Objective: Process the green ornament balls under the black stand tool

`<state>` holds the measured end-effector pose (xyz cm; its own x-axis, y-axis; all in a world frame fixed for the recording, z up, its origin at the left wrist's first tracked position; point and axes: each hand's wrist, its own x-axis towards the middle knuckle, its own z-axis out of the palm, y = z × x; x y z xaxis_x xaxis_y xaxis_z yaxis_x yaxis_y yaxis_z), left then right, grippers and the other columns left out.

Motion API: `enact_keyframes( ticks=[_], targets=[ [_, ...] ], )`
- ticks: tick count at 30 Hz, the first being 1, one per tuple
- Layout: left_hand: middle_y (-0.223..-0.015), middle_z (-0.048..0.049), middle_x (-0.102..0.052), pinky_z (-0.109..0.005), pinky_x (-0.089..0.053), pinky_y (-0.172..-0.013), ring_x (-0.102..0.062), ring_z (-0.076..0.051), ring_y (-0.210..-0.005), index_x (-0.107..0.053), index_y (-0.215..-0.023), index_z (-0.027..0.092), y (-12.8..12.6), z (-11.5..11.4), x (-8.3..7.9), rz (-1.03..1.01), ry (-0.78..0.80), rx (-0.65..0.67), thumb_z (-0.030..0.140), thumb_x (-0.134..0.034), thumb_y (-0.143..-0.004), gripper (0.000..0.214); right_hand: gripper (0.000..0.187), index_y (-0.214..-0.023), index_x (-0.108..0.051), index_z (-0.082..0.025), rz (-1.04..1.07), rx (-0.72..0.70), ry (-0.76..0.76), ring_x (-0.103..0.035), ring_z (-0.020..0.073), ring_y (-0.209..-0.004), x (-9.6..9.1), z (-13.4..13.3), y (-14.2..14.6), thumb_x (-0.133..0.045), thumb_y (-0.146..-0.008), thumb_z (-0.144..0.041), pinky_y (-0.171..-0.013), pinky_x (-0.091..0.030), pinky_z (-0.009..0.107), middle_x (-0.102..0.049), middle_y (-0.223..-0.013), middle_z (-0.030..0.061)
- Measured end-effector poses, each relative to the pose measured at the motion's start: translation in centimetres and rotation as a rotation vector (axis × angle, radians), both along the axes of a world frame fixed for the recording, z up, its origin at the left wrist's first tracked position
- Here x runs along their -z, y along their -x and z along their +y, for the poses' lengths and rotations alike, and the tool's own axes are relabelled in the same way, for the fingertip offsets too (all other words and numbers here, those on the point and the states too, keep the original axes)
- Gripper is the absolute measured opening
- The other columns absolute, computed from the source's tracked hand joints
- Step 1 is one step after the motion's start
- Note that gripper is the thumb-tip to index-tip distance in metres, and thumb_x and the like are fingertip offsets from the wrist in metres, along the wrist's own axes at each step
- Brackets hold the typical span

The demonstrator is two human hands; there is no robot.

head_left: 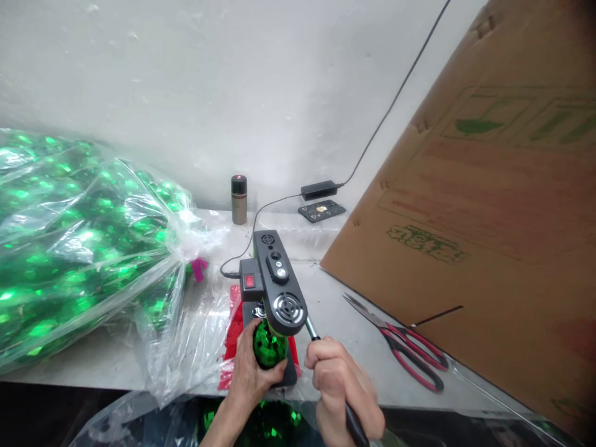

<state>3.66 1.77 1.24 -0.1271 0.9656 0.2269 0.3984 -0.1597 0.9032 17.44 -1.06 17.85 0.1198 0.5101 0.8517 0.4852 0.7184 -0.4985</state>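
Observation:
My left hand (pixel 250 366) is wrapped round a green mirrored ball (pixel 269 349), thumb on its near right side. The ball's top sits under the front end of a black tabletop press (pixel 278 267), which hides part of it. A red switch (pixel 249 280) shows on the press's left side. On the right, my right hand (pixel 342 388) is closed round the black grip of a lever (pixel 313 329), whose metal rod runs to the press. Red sheeting (pixel 228 366) lies under the press's dark base.
A clear bag of green mirrored balls (pixel 84 248) fills the left. Red-handled scissors (pixel 403 347) lie at right, by a large cardboard box (pixel 475 205). Behind the press are a spray can (pixel 239 202), a power adapter (pixel 320 189) and a phone (pixel 321 211). More green balls (pixel 274 425) are below the table edge.

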Motion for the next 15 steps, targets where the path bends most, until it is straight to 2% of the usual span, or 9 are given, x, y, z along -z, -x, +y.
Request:
enact_keyframes(
  ticks=[8, 15],
  targets=[
    [-0.133, -0.0173, -0.079, -0.063, -0.065, -0.108, -0.077, -0.043, -0.123, -0.065, -0.141, 0.019, -0.01, -0.16, 0.02, 0.029, -0.011, 0.006, 0.036, -0.088, -0.062, 0.084, 0.036, -0.081, -0.052, -0.023, -0.021, 0.016, 0.016, -0.058, 0.0104, -0.058, -0.62, 0.03, 0.10, -0.043, -0.114, -0.014, -0.056, -0.046, 0.026, -0.060, -0.073, -0.0025],
    [-0.131, -0.0175, -0.080, -0.063, -0.066, -0.106, -0.078, -0.044, -0.120, -0.065, -0.140, 0.019, -0.02, -0.10, -0.13, 0.047, -0.036, -0.002, 0.036, -0.089, -0.060, 0.084, 0.036, -0.080, -0.053, -0.023, 0.087, 0.052, -0.007, -0.056, 0.0121, -0.057, -0.02, 0.02, 0.87, -0.046, -0.114, -0.015, -0.056, -0.046, 0.028, -0.061, -0.072, -0.0017]
  ],
)
